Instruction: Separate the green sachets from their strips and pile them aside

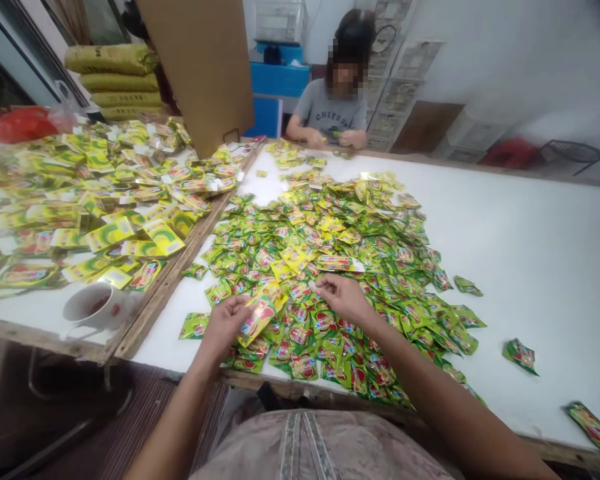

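A big heap of small green and yellow sachets (330, 260) covers the white table (530, 267) in front of me. My left hand (225, 323) is closed on a small stack of sachets (260, 313), held just above the near edge of the heap. To its right, my right hand (343, 297) hovers low over the heap with its fingers curled in a pinch; what it pinches, if anything, I cannot make out.
A second table on the left carries a spread of yellow packets (95, 193) and a white cup (93, 307) near its corner. A person (337, 107) sits at the far end handling sachets. A cardboard sheet (205, 67) stands upright. Stray sachets (520, 353) lie at right.
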`<action>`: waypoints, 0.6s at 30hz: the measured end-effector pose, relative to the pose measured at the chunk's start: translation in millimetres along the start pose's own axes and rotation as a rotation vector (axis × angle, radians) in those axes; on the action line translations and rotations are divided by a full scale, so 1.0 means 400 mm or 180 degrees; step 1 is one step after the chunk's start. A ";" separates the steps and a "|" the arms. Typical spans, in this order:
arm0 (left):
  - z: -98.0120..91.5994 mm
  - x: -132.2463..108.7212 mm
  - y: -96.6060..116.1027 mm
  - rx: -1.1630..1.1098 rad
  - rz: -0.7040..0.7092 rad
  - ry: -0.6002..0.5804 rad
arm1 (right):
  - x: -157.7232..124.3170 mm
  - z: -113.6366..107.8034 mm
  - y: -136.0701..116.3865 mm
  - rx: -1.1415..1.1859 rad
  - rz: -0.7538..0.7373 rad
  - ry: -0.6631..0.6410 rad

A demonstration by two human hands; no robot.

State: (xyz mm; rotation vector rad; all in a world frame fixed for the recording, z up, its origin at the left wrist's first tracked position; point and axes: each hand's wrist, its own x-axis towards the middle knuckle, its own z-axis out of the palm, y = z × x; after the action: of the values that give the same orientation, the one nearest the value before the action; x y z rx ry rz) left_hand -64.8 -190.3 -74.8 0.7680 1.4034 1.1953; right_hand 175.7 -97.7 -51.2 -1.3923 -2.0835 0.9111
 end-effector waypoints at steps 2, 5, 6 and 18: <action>0.004 -0.004 -0.003 0.0105 -0.0065 0.0045 | -0.014 0.014 0.029 -0.0501 -0.0431 -0.0146; 0.016 -0.009 -0.002 0.0247 -0.0139 0.0136 | -0.013 0.040 0.054 -0.0729 -0.0886 -0.0281; 0.019 -0.011 0.000 0.0238 -0.0144 0.0135 | -0.010 0.044 0.057 -0.0673 -0.0909 -0.0220; 0.061 -0.015 0.011 0.0180 -0.0176 -0.0070 | -0.014 0.020 0.069 0.1581 0.0452 0.0125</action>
State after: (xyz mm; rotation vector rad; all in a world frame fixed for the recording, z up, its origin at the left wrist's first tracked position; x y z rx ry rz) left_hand -40.6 -188.7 -66.6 0.7745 1.4365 1.1058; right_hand 189.3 -98.0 -77.3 -1.2798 -1.5910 1.3361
